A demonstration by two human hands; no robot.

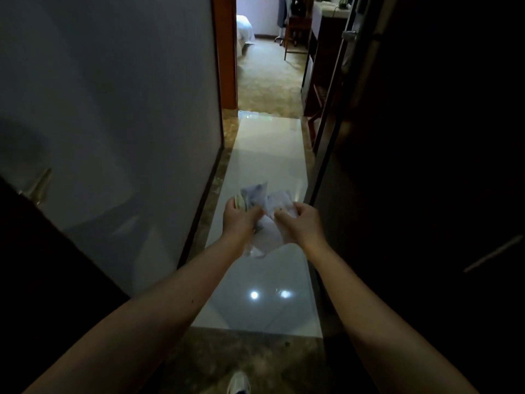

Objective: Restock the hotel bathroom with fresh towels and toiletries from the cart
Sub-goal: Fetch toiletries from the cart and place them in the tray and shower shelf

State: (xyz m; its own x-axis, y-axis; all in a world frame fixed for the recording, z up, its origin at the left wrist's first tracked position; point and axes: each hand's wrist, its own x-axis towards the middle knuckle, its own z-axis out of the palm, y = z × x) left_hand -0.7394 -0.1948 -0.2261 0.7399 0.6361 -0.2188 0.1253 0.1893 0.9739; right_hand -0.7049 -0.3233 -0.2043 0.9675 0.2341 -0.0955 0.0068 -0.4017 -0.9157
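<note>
Both my arms reach forward over a glossy white floor in a dim entry corridor. My left hand (pixel 241 220) grips a small stack of flat toiletry packets (pixel 254 196), pale blue and green at the top edge. My right hand (pixel 298 223) pinches more white packets (pixel 279 203), and white wrapping (pixel 268 237) hangs down between the two hands. The packets are blurred, so their print cannot be read. No towels and no cart are in view.
A pale wall (pixel 113 123) runs along the left, with a wooden door frame (pixel 227 52) at its end. Dark doors or cabinets (pixel 426 137) line the right side. Ahead lies a carpeted bedroom with a bed (pixel 244 27) and chair (pixel 295 32). My shoe (pixel 238 383) shows at the bottom.
</note>
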